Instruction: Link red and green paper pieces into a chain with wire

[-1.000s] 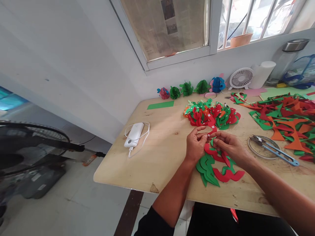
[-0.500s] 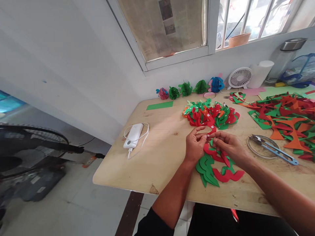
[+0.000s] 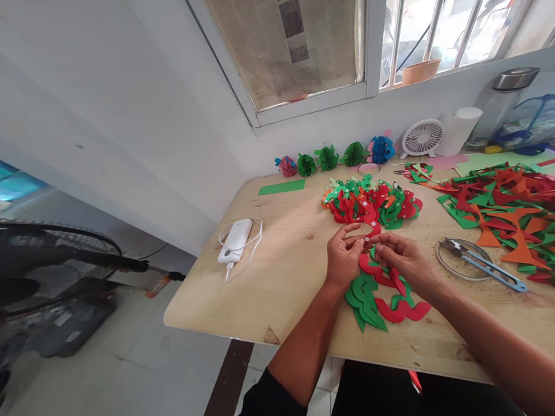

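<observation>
My left hand (image 3: 344, 254) pinches the end of a red paper strip (image 3: 372, 222) with small white squares on it. Close on its right, my right hand (image 3: 396, 254) has its fingers pressed together beside the same strip; what sits between them is too small to make out. Below the hands lie wavy green paper pieces (image 3: 365, 300) and red paper pieces (image 3: 401, 311). A pile of red, green and orange cut shapes (image 3: 353, 199), many with white squares, is just beyond my fingers.
Blue-handled snips (image 3: 494, 268) rest on a round lid (image 3: 446, 257) to the right, near a heap of paper scraps (image 3: 515, 214). A white power bank (image 3: 235, 240) with cable lies left. Paper figures (image 3: 327, 157) and a small fan (image 3: 422, 138) line the wall.
</observation>
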`<state>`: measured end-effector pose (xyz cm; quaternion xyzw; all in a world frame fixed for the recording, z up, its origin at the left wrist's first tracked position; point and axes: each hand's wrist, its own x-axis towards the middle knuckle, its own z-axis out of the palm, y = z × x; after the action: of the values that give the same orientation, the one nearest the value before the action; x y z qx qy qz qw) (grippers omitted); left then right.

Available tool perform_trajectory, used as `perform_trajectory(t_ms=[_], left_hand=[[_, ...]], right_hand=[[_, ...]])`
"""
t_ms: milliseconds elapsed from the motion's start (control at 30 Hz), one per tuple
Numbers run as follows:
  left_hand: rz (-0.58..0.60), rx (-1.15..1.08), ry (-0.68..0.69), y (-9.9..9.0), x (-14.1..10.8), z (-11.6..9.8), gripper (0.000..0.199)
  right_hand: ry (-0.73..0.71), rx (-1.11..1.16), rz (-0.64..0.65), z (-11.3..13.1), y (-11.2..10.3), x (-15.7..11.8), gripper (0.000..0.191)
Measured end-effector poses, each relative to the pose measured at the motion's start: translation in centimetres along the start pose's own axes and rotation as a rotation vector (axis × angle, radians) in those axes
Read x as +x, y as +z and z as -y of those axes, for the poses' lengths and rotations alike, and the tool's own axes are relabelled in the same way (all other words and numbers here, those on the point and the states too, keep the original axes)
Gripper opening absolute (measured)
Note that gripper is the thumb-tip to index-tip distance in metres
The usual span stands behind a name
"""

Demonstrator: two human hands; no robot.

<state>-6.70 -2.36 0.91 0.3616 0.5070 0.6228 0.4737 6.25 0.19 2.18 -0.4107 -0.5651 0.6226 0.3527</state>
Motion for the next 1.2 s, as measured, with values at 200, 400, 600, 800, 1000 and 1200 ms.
perform_trajectory(t_ms=[200, 400, 600, 800, 1000, 1200], left_hand=[[-0.004, -0.013, -0.014, 0.07, -0.12, -0.28, 0.035], [-0.018, -0.044, -0.040, 0.03, -0.10, -0.22, 0.035], [-0.021, -0.065, -0.042, 0.01, 0.01, -0.03, 0.037], [-0.026, -0.104, -0.057, 0.09, -0.04, -0.01, 0.038], [-0.022, -0.123, -0.073, 0.10, -0.12, -0.21, 0.040], [-0.036, -0.131, -0.069, 0.12, -0.10, -0.21, 0.042]], right_hand=[[0.015, 0.008, -0.012, -0.11, 0.20, -0.10, 0.038], [0.010, 0.030, -0.015, -0.49, 0.22, -0.12, 0.037], [0.009, 0.030, 0.000, -0.44, 0.23, -0.06, 0.037], [0.005, 0.060, -0.009, -0.48, 0.36, -0.16, 0.037], [0.006, 0.044, -0.017, -0.36, 0.46, -0.21, 0.038], [0.029, 0.076, -0.018, -0.35, 0.51, -0.20, 0.040]])
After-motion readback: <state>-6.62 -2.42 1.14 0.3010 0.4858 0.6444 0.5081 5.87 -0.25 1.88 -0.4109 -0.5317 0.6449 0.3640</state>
